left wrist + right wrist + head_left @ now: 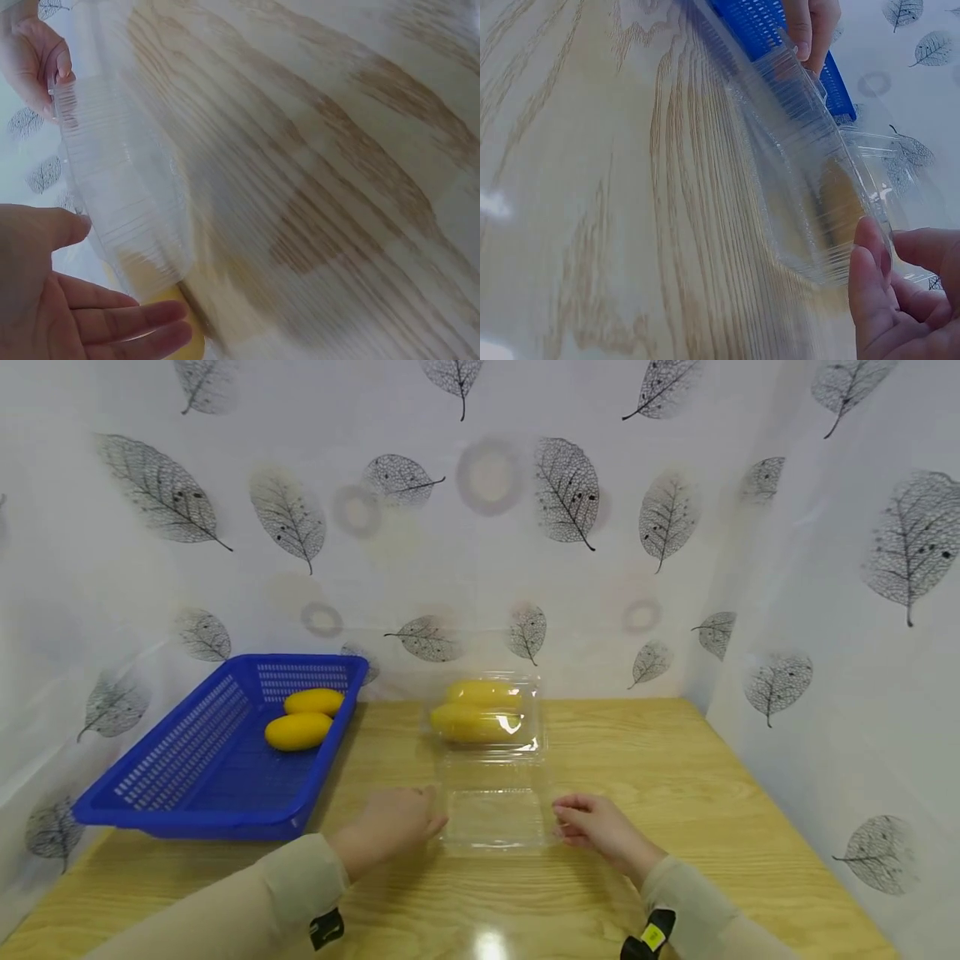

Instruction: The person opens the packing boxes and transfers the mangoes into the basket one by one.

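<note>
A clear plastic clamshell box (491, 843) lies unfolded in the head view. Two yellow mangoes (476, 724) sit in its far half; the near half has nothing in it. On the right, my right hand (600, 831) pinches the near half's rim between thumb and fingers, as the right wrist view shows. My left hand (393, 827) is at the opposite side. In the left wrist view, the thumb of the left hand (75, 300) touches the rim (86, 202) while its other fingers stretch out straight, apart from the thumb.
A blue plastic basket (303, 793) stands to the left with two more mangoes (298, 732) in it. Beneath everything is a wood-grain table (637, 760). A white leaf-printed curtain (480, 568) hangs behind the table and along both sides.
</note>
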